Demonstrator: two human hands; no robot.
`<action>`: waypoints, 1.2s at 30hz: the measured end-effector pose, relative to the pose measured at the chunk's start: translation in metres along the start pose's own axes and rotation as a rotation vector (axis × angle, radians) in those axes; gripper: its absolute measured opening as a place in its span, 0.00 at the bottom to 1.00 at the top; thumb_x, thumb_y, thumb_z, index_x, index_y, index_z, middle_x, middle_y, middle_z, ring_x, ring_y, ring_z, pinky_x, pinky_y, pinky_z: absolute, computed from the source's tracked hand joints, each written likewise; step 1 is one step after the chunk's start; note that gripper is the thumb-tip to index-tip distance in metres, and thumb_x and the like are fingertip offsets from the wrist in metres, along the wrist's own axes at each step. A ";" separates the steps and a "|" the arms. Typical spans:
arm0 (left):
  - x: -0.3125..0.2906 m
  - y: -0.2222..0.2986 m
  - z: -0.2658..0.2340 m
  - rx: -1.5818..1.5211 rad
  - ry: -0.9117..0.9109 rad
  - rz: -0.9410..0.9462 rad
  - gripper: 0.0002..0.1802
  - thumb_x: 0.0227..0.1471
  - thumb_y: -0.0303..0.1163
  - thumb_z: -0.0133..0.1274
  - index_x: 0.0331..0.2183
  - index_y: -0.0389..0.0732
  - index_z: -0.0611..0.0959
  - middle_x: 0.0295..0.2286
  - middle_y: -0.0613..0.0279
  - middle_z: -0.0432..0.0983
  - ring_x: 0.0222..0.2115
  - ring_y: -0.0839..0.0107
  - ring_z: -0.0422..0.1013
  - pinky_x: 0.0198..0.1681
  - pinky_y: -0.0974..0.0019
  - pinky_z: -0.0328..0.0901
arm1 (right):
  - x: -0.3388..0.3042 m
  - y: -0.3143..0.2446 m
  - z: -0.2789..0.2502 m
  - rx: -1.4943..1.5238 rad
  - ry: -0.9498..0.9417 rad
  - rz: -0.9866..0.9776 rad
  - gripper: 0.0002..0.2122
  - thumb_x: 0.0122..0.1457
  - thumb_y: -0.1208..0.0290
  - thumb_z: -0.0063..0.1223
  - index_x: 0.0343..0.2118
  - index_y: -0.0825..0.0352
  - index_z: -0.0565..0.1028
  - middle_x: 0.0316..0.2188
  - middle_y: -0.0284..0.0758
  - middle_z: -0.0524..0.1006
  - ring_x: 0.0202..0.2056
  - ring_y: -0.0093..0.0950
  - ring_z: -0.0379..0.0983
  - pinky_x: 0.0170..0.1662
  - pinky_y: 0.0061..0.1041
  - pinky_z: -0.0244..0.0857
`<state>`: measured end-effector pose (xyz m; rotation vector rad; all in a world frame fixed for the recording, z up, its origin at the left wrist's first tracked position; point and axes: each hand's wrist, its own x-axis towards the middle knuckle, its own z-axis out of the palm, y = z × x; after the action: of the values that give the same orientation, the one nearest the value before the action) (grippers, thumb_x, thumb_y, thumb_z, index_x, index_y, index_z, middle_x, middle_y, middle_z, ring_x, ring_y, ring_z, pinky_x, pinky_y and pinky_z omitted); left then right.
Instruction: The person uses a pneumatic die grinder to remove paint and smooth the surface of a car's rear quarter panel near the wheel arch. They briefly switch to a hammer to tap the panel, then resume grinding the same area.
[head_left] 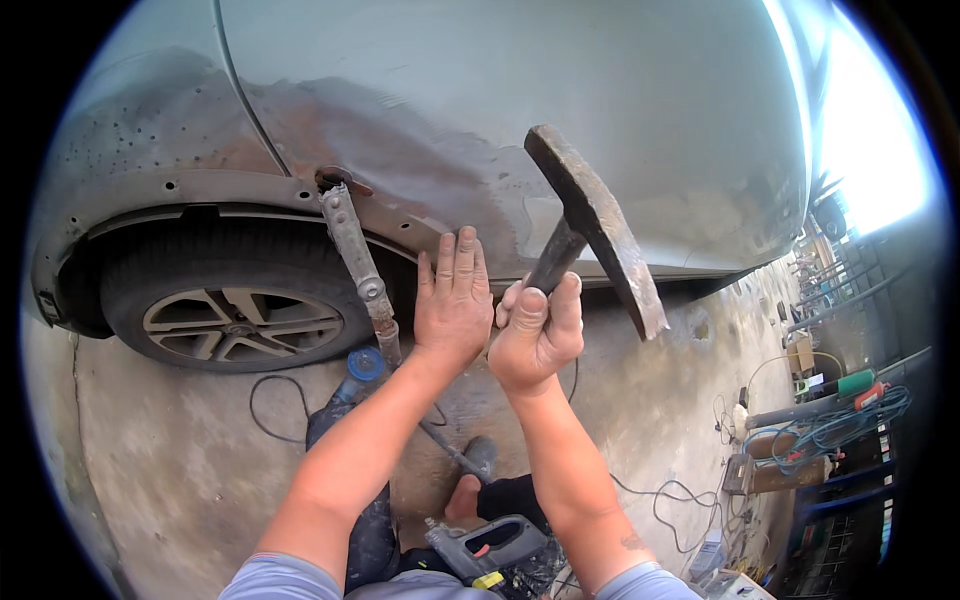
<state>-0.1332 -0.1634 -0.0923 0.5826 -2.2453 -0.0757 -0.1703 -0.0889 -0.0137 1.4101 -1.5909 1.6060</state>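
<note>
Just right of centre in the frame, the right hand wraps its grip (538,335) around the handle of a hammer (598,222). The hammer's head lies up and to the right of that grip, its long axis slanting from upper left to lower right, with the handle running crosswise to it. The left hand (455,308), just left of the fist, holds nothing: its fingers point up, nearly together, over the patched car panel (440,130), and seem laid flat on it. The right hand is the nearer one to the hammer's head
</note>
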 end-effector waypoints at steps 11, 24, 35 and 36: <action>0.004 0.001 -0.006 -0.043 0.022 -0.021 0.35 0.60 0.41 0.47 0.62 0.28 0.69 0.69 0.45 0.51 0.69 0.47 0.50 0.67 0.35 0.52 | -0.021 0.009 0.000 0.035 0.025 0.128 0.16 0.72 0.72 0.49 0.58 0.74 0.67 0.20 0.27 0.71 0.20 0.14 0.62 0.21 0.16 0.59; 0.000 0.003 0.000 -0.044 0.005 -0.004 0.37 0.58 0.40 0.49 0.63 0.27 0.68 0.69 0.43 0.50 0.69 0.43 0.49 0.68 0.33 0.47 | -0.007 0.010 -0.002 0.027 0.004 0.081 0.20 0.71 0.71 0.50 0.61 0.76 0.66 0.21 0.26 0.70 0.20 0.14 0.62 0.21 0.16 0.59; 0.003 0.003 -0.003 -0.018 -0.055 0.017 0.52 0.50 0.44 0.62 0.65 0.23 0.59 0.69 0.33 0.41 0.70 0.35 0.39 0.69 0.34 0.44 | -0.229 0.045 -0.148 0.160 0.231 1.464 0.22 0.70 0.43 0.45 0.33 0.60 0.68 0.18 0.29 0.67 0.16 0.25 0.65 0.20 0.27 0.63; 0.003 0.003 -0.002 -0.020 -0.047 0.012 0.52 0.50 0.43 0.62 0.65 0.22 0.59 0.69 0.31 0.41 0.70 0.33 0.39 0.69 0.34 0.44 | -0.254 0.051 -0.152 0.006 0.161 1.634 0.16 0.69 0.52 0.50 0.31 0.61 0.68 0.16 0.28 0.66 0.12 0.24 0.62 0.16 0.26 0.60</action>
<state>-0.1348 -0.1615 -0.0883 0.5619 -2.2908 -0.1060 -0.1738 0.1214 -0.2282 -0.4194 -2.7730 2.2504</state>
